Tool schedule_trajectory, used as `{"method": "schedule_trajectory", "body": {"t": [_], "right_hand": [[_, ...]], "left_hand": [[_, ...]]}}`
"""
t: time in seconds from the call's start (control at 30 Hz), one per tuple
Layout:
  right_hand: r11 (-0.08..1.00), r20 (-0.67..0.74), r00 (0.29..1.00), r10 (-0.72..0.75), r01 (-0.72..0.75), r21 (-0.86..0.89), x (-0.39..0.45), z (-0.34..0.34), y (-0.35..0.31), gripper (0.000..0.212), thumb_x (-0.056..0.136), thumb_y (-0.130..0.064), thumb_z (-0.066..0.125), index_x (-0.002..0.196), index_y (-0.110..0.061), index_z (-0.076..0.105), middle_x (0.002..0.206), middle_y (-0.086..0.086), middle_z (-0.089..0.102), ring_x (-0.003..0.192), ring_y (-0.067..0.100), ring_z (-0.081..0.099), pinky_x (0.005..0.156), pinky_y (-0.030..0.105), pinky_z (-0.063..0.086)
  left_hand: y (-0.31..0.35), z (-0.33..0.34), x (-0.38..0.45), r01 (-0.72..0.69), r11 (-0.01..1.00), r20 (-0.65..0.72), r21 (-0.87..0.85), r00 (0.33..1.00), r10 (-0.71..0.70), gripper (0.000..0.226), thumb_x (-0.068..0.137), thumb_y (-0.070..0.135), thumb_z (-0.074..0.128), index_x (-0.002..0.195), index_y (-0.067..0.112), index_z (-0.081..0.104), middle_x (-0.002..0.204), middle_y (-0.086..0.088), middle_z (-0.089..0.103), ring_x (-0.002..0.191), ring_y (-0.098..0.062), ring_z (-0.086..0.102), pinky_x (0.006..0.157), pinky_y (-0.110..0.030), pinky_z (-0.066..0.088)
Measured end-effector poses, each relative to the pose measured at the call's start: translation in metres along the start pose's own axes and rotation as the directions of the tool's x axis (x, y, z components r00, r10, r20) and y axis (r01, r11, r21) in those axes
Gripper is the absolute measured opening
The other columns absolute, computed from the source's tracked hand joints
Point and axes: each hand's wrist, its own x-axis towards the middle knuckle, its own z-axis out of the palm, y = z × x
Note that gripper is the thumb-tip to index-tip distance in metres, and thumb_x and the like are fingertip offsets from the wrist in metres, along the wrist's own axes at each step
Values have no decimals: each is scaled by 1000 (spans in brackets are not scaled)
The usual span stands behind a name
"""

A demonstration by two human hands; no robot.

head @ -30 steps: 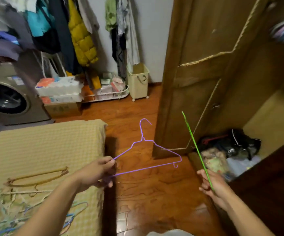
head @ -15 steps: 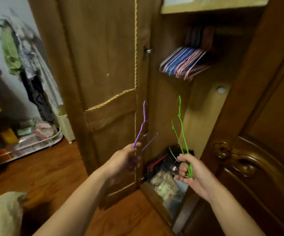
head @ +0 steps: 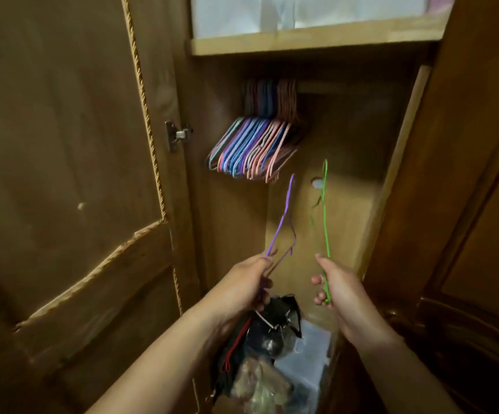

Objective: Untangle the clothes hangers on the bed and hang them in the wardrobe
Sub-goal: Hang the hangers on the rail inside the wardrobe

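Now both hands grip hangers: left hand fingers clamped on the purple hanger, right hand on the green hanger. Hanging is underway. Next, I judge, hooks must reach the rail above the fingers.

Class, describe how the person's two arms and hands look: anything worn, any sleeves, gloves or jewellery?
Both forearms are bare up to the frame's lower edge, with no sleeves showing. The left hand and right hand wear no gloves, and no rings, watch or bracelets are visible.

Home bedroom: wooden wardrobe, hung hangers.
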Motion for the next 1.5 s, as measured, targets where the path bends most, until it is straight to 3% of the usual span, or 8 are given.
{"method": "schedule_trajectory", "body": {"t": [0.2, 0.6, 0.8, 0.93, 1.13, 1.3, 1.43, 1.5], "right_hand": [[994, -202, 977, -74, 88, 61, 43, 28, -73, 31, 97, -42, 55, 103, -11, 60, 85, 10, 56, 51, 17, 43, 45, 27, 41], [985, -302, 937, -174, 163, -60, 68, 56, -135, 28, 98, -38, 53, 97, -11, 61, 68, 7, 49, 43, 14, 40, 44, 24, 37], [990, -296, 945, -141, 137, -33, 77, 58, -142, 30, 98, -43, 52, 112, -17, 59, 68, 5, 48, 44, 14, 42, 45, 25, 40], [989, -288, 946, -150, 143, -44, 76, 56, -149, 28, 98, -43, 53, 110, -19, 58, 67, 4, 48, 45, 13, 42, 45, 26, 41], [989, -255, 956, -146, 134, -63, 79, 56, -152, 28, 99, -40, 52, 116, -18, 55, 72, 7, 54, 47, 14, 45, 48, 27, 44], [984, -228, 964, -137, 107, -141, 90, 62, -158, 26, 103, -36, 47, 125, -22, 50, 82, 13, 64, 51, 18, 54, 53, 31, 50], [949, -253, 950, -185, 106, -298, 103, 71, -171, 32, 106, -30, 39, 137, -24, 45, 92, 15, 60, 55, 21, 58, 51, 30, 51], [917, -279, 930, -240, 122, -380, 109, 77, -180, 32, 106, -32, 38, 135, -23, 46, 95, 14, 61, 56, 22, 61, 54, 32, 55]], "left_hand": [[77, -27, 91, -171, 985, 132, -15, 976, 171, 23, 103, 32, 40, 110, 43, 60, 73, -7, 56, 53, -16, 50, 49, -24, 37], [181, -11, 218, -352, 932, 159, 82, 928, 337, 42, 103, 33, 36, 143, 27, 47, 67, -6, 58, 54, -17, 54, 51, -23, 41], [193, -18, 256, -345, 900, 160, 268, 937, 311, 45, 105, 27, 29, 139, 8, 50, 135, -10, 56, 119, -29, 57, 94, -29, 43], [183, -21, 259, -264, 938, 207, 225, 954, 218, 42, 104, 30, 28, 137, 10, 45, 87, -16, 55, 48, -17, 54, 41, -21, 40], [177, -30, 247, -192, 939, 259, 286, 959, 117, 43, 106, 35, 32, 146, 19, 36, 97, -12, 59, 70, -24, 58, 48, -26, 52], [169, -41, 236, -214, 806, 279, 551, 958, 63, 42, 103, 42, 39, 135, 15, 43, 113, -19, 63, 69, -29, 69, 70, -42, 62], [162, -54, 233, -414, 400, 197, 818, 855, 481, 42, 99, 48, 37, 126, 18, 49, 116, -11, 63, 103, -32, 63, 84, -39, 51], [158, -60, 233, -425, 340, 214, 839, 832, 513, 36, 99, 39, 40, 126, 17, 48, 114, -10, 63, 103, -32, 62, 80, -39, 47]]}}
